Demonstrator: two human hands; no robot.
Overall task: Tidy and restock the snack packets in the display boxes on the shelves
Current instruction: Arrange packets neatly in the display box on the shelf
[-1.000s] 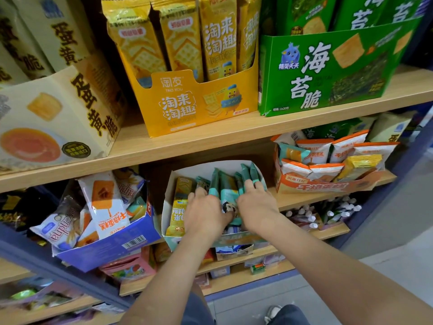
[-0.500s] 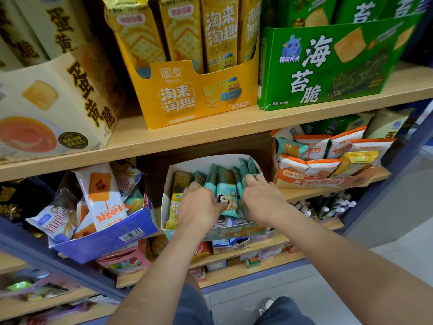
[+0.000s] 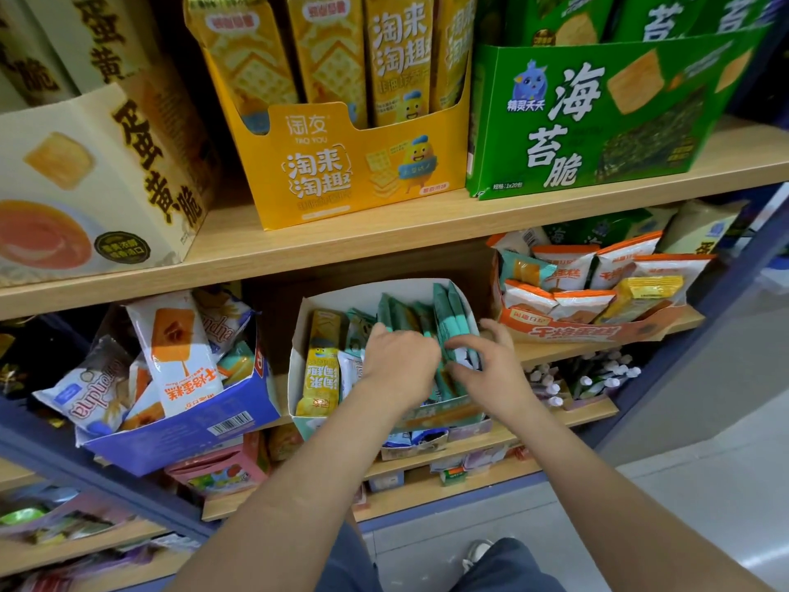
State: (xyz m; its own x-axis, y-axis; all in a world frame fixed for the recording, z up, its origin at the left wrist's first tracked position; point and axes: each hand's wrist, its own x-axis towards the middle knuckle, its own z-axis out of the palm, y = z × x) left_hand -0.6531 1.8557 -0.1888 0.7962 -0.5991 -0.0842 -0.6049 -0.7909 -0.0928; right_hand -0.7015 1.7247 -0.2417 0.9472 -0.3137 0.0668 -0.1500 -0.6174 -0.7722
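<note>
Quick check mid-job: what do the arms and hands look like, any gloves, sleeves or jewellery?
The left forearm and right forearm are bare, with no sleeves in view. The left hand and right hand wear no gloves, and no watch, ring or wristband shows. Below are blue-grey trousers and a pale shoe.

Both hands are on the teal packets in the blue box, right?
Not quite. The head view shows the left hand and right hand on the teal packets in the white box, just right of the blue box.
</note>
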